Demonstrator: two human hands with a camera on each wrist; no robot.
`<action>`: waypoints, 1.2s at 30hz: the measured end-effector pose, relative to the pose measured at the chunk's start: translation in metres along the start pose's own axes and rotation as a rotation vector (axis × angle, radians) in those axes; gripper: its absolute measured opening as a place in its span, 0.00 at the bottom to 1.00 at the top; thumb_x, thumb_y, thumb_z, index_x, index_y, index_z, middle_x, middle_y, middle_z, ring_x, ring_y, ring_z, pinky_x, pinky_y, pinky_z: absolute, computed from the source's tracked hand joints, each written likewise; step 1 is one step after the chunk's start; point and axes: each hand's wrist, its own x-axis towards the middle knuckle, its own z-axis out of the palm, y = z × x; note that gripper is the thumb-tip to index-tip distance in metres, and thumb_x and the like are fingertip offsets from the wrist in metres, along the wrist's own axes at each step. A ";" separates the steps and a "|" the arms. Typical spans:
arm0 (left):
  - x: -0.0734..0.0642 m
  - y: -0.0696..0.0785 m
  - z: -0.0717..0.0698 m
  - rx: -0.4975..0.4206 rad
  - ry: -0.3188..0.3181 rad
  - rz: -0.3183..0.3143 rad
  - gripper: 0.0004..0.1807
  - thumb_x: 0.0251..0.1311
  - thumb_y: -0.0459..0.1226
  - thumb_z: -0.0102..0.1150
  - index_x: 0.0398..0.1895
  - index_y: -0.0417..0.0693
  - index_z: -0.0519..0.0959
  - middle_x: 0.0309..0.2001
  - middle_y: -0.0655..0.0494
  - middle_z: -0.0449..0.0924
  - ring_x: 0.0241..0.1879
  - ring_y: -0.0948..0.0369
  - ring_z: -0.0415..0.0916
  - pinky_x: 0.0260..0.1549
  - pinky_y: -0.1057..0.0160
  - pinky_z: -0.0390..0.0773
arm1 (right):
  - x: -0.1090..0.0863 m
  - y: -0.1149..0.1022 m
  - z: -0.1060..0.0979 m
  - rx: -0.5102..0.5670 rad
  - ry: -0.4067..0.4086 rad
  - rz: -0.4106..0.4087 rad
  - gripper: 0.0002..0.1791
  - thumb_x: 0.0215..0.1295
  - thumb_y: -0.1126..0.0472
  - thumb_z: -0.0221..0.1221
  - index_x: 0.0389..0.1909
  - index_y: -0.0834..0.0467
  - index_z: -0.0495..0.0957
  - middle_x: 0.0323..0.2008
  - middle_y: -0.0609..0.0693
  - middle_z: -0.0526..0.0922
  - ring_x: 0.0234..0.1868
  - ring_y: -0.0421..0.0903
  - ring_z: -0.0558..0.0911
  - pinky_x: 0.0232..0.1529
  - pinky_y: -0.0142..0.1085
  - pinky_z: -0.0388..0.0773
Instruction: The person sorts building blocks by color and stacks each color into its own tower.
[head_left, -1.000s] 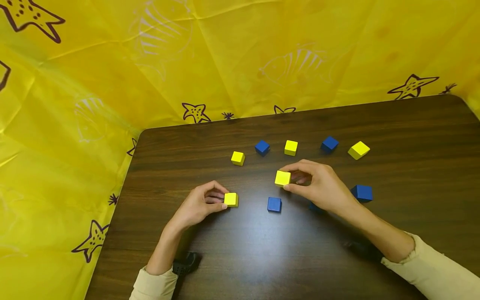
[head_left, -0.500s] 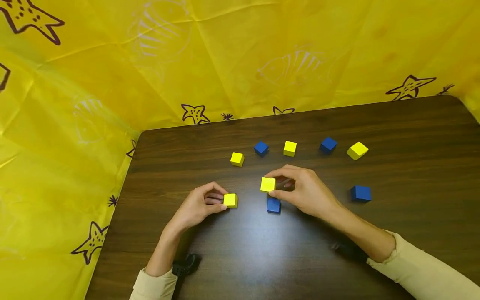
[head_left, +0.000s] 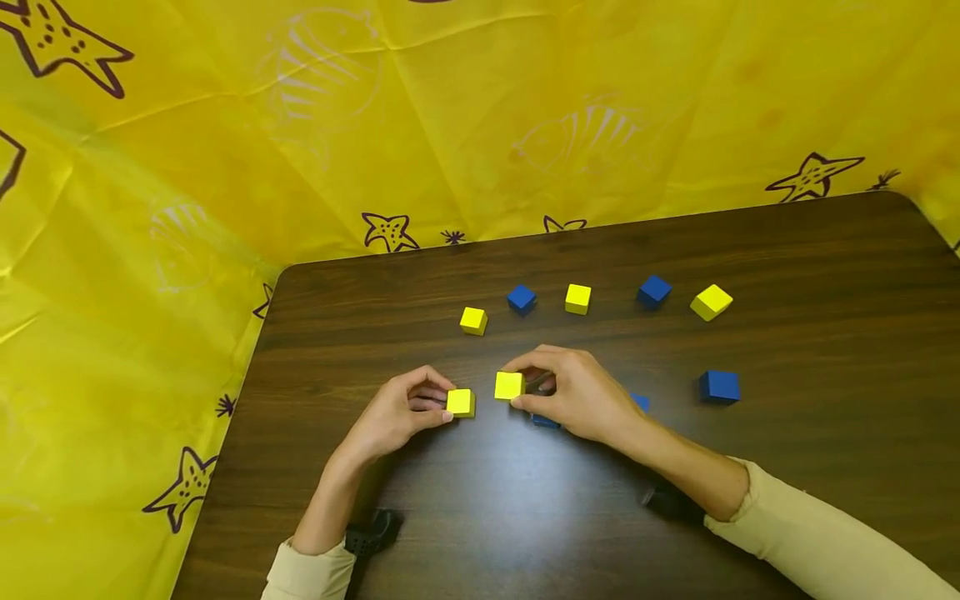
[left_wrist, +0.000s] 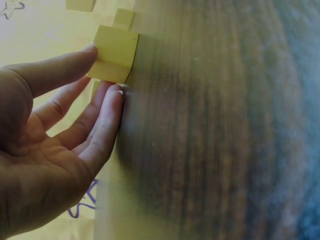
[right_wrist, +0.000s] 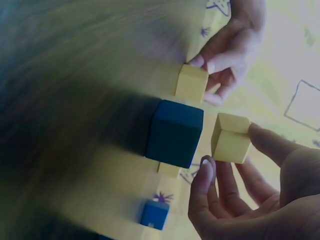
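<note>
In the head view we see the left hand pinching the left yellow cube and the right hand pinching the right yellow cube, fingers parted only as far as each cube needs; the cubes are near but apart. The right hand mostly hides a middle blue cube.

From the left wrist we see the thumb against the left yellow cube's face.

From the right wrist we see the middle blue cube clearly, and the right yellow cube held above the wood.

A dark wood-grain table meets yellow cloth with starfish and fish; five cubes stand toward the far side.
</note>
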 end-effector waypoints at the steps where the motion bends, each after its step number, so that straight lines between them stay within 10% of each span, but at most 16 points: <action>1: 0.000 0.000 0.000 -0.002 0.000 -0.002 0.16 0.56 0.27 0.69 0.47 0.44 0.79 0.48 0.46 0.79 0.46 0.53 0.81 0.46 0.63 0.82 | 0.000 -0.001 0.001 0.000 -0.005 0.001 0.18 0.56 0.61 0.73 0.49 0.51 0.84 0.42 0.41 0.84 0.39 0.40 0.83 0.41 0.35 0.83; 36: 0.001 0.000 0.000 -0.028 -0.012 -0.006 0.15 0.57 0.27 0.68 0.48 0.42 0.79 0.49 0.45 0.79 0.46 0.52 0.81 0.45 0.63 0.83 | 0.022 -0.015 0.036 -0.237 -0.070 0.044 0.14 0.54 0.64 0.74 0.42 0.54 0.84 0.37 0.46 0.84 0.38 0.43 0.82 0.41 0.36 0.80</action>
